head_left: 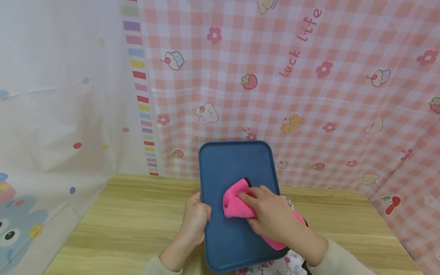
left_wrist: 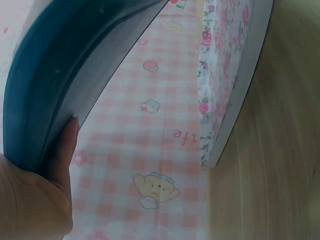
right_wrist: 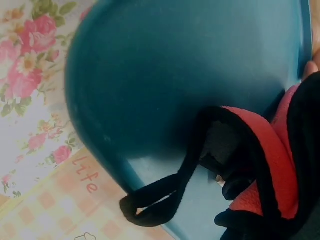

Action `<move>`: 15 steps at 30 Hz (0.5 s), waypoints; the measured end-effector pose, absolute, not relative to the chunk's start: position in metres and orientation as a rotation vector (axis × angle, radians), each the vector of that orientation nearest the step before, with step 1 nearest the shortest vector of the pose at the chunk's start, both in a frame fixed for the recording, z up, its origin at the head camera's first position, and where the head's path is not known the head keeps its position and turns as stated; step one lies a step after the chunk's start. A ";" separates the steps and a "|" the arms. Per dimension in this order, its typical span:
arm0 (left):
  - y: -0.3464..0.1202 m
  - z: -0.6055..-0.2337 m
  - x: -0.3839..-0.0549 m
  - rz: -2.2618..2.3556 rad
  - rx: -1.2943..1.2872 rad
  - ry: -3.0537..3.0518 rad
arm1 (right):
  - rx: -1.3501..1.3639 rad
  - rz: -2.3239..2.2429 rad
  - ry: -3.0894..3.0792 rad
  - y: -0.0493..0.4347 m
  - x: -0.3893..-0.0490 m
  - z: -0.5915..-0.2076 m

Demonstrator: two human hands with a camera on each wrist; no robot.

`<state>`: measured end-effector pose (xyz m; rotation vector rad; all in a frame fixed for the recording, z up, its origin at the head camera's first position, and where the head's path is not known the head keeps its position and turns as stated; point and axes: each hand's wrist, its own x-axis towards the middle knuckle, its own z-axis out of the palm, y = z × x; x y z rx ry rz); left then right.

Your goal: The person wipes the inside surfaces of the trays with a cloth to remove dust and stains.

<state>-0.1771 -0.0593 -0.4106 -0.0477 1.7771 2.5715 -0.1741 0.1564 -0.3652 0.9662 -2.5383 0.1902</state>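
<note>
A blue rectangular tray (head_left: pixel 237 160) with a raised rim is held up, its inner face toward me in the head view. My left hand (head_left: pixel 196 215) grips its left edge, the thumb over the rim; in the left wrist view that hand (left_wrist: pixel 35 205) holds the tray (left_wrist: pixel 30 100) from the side. My right hand (head_left: pixel 271 210) pinches a bunched pink cloth (head_left: pixel 237 202) with black edging against the tray's middle. More of the cloth hangs below the right wrist. The right wrist view shows the cloth (right_wrist: pixel 265 145) and its black hanging loop over the tray (right_wrist: pixel 185 65).
Behind the tray's lower right stands a flower-patterned item (head_left: pixel 275 266), showing a pale lower edge (left_wrist: pixel 227 125) in the left wrist view. All of it is on a wood-grain table (head_left: pixel 137 217). A pink checked curtain (head_left: pixel 227 61) hangs behind, a white one (head_left: pixel 62 114) at left.
</note>
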 end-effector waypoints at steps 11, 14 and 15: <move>-0.059 -0.410 -0.178 2.582 -0.085 1.801 | 1.120 0.218 -2.545 0.167 -0.153 -0.376; -0.060 -0.410 -0.179 2.579 -0.087 1.779 | 1.156 0.234 -2.545 0.170 -0.147 -0.378; -0.060 -0.410 -0.179 2.577 -0.087 1.777 | 1.170 0.241 -2.555 0.171 -0.145 -0.378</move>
